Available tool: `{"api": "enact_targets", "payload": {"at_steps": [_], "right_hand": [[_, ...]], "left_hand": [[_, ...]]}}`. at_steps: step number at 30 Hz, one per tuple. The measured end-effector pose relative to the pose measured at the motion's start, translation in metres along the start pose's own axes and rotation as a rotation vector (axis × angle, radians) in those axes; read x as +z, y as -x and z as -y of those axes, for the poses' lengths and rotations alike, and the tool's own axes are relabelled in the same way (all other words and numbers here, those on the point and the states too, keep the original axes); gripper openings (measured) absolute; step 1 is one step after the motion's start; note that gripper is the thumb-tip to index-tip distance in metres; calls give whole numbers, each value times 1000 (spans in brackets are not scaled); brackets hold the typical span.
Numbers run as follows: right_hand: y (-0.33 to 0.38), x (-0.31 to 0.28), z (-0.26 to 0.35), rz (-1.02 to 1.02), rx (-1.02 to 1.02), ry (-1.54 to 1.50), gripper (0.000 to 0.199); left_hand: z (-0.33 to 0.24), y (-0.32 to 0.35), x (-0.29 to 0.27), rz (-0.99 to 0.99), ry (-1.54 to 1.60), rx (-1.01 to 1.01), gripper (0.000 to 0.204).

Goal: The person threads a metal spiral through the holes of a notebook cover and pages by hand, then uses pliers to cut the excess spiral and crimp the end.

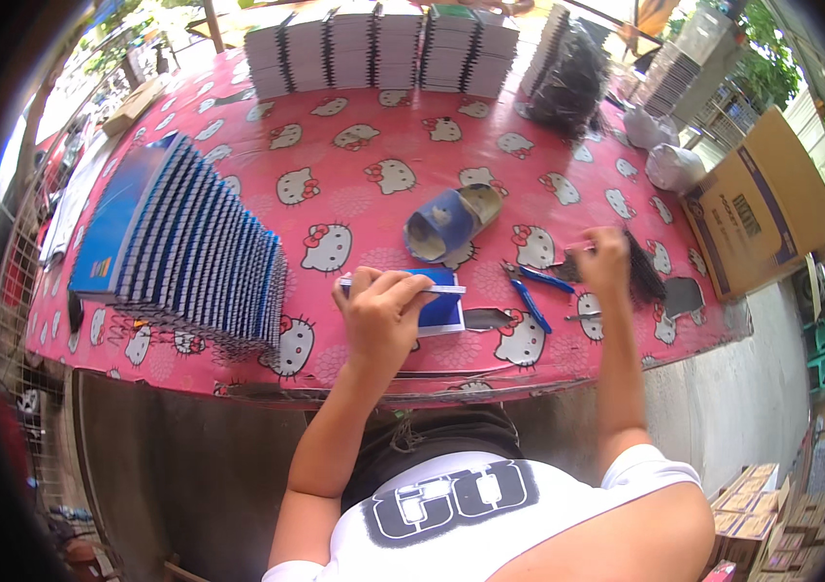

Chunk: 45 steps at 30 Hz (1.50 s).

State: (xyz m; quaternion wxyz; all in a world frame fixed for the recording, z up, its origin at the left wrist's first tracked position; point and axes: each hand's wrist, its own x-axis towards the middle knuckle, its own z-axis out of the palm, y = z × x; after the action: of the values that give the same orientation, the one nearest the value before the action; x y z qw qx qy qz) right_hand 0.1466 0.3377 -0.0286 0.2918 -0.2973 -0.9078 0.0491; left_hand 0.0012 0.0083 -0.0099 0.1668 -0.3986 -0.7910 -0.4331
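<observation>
Surface (320,312): pink, cat-printed
Left: stacked blue notebooks (194,252)
Middle: slipper (444,225), blue-handled pliers (534,308)
Right: black coils (645,276)
Back there: spiral-bound books (349,48)

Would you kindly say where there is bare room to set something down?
The widest bare patch lies between the blue notebook stack at left, the row of notebook stacks behind and the blue slipper. Another lies between slipper and cardboard box, beyond the right hand. It is crowded around the left hand, pliers and black pile.
</observation>
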Motion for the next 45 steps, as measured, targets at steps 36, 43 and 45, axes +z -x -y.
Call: {"api": "enact_targets", "payload": {"at_steps": [36,43,45], "right_hand": [[28,-36,163,442,-285,-845,18],[17,-44,168,855,101,-993,16],[22,-44,174,697,-22,-891,20]], "left_hand": [[2,0,0,71,46,-51,13],[-4,-1,-3,46,-34,-34,18],[-5,-1,-3,45,-45,-44,18]]}}
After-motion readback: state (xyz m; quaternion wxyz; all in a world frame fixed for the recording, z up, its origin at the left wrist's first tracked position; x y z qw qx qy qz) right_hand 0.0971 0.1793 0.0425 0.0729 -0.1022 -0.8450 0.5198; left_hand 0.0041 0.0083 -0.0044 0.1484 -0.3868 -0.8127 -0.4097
